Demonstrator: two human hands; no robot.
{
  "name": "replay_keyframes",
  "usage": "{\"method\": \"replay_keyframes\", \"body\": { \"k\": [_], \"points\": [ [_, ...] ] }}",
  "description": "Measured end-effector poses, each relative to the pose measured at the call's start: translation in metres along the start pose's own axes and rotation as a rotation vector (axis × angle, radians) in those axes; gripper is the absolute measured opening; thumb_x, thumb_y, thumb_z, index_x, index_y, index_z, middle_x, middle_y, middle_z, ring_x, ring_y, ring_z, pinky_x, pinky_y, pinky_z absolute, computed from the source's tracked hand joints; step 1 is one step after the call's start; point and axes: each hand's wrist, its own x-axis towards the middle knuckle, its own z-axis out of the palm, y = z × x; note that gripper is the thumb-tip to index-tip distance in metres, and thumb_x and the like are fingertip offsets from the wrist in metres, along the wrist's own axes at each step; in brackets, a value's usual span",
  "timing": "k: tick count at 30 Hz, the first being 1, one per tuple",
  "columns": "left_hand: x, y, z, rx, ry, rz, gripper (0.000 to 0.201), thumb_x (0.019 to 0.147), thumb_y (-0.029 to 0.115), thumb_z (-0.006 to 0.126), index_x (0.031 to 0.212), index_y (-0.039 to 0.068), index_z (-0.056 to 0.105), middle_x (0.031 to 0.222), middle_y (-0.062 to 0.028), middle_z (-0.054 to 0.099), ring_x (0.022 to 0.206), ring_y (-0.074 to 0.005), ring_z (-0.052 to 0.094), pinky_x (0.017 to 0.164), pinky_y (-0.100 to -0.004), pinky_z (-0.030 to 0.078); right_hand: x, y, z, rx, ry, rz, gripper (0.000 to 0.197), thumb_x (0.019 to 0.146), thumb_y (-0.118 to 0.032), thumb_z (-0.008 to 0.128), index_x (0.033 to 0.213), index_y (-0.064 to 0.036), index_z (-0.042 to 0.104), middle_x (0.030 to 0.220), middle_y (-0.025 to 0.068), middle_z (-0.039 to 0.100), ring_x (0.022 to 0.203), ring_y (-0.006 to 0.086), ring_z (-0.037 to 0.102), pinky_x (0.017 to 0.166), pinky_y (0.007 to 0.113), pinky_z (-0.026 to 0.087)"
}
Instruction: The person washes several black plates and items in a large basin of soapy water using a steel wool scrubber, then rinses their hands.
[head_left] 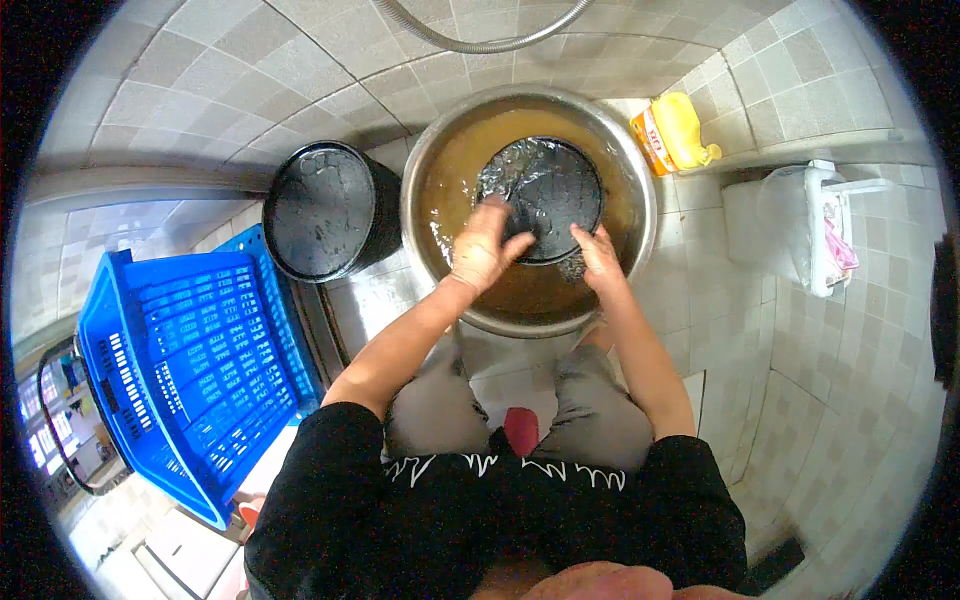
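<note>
A round black tray (560, 195) with a raised rim lies in brownish water inside a large metal basin (640, 130), water splashing over its far left part. My right hand (600, 258) grips the tray's near right rim, thumb on the top side and the other fingers mostly hidden. On the tray's left part, my left hand (483, 248) has its fingers curled and its thumb apart. Something dark shows between that thumb and the fingers, blurred against the black surface; I cannot tell what it is.
A stack of round black trays (325, 215) stands left of the basin. Farther left, a blue plastic crate (215, 370) is tipped on its side. A yellow jug (675, 132) is at the back right, near a clear wall-side container (800, 225). A metal hose (480, 42) hangs above.
</note>
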Motion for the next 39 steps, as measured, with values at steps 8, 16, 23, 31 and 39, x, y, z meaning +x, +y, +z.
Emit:
{"method": "replay_keyframes", "body": {
  "k": [8, 16, 23, 31, 39],
  "points": [
    [0.033, -0.042, -0.023, -1.425, -0.170, -0.917, 0.035, 0.082, 0.008, 0.060, 0.116, 0.006, 0.049, 0.107, -0.0075, 0.060, 0.097, -0.0219, 0.057, 0.082, -0.0382, 0.049, -0.015, -0.039, 0.012, 0.162, -0.145, 0.150, 0.053, 0.081, -0.028, 0.065, 0.119, 0.0022, 0.045, 0.114, 0.0125, 0.056, 0.104, 0.0243, 0.053, 0.093, 0.037, 0.040],
    [0.016, -0.046, -0.025, -1.360, 0.116, -0.781, 0.029, 0.077, -0.006, 0.051, 0.102, 0.005, 0.059, 0.097, -0.0072, 0.064, 0.085, -0.0202, 0.061, 0.074, -0.0330, 0.051, 0.006, -0.058, 0.024, -1.243, 0.146, -0.249, 0.043, 0.086, -0.035, 0.055, 0.105, 0.0042, 0.054, 0.108, 0.0241, 0.054, 0.100, 0.0380, 0.052, 0.085, 0.041, 0.042],
    [0.009, -0.033, -0.022, -1.322, 0.125, -0.881, 0.027, 0.075, -0.004, 0.050, 0.101, 0.001, 0.058, 0.090, -0.0065, 0.063, 0.076, -0.0164, 0.059, 0.070, -0.0284, 0.049, -0.010, -0.046, 0.126, -0.955, -0.363, -0.987, 0.026, 0.073, -0.003, 0.060, 0.099, -0.0011, 0.057, 0.097, 0.0161, 0.055, 0.090, 0.0336, 0.055, 0.081, 0.037, 0.046],
    [0.007, -0.018, -0.022, -1.211, -0.001, -0.856, 0.030, 0.077, -0.003, 0.052, 0.106, 0.003, 0.057, 0.097, -0.0071, 0.063, 0.082, -0.0193, 0.060, 0.072, -0.0322, 0.050, 0.097, -0.038, 0.072, -1.361, -0.164, -1.128, 0.009, 0.079, -0.007, 0.051, 0.082, -0.0032, 0.059, 0.089, 0.0155, 0.055, 0.088, 0.0331, 0.055, 0.077, 0.041, 0.046],
    [0.015, -0.031, -0.011, -0.979, 0.042, -0.671, 0.027, 0.078, -0.005, 0.048, 0.103, -0.004, 0.057, 0.096, -0.0086, 0.063, 0.087, -0.0145, 0.057, 0.079, -0.0268, 0.045, 0.025, -0.061, 0.105, -1.122, 0.181, -0.940, 0.029, 0.078, -0.006, 0.056, 0.107, -0.0032, 0.055, 0.095, 0.0207, 0.051, 0.083, 0.0398, 0.054, 0.075, 0.045, 0.046]
  ]
}}
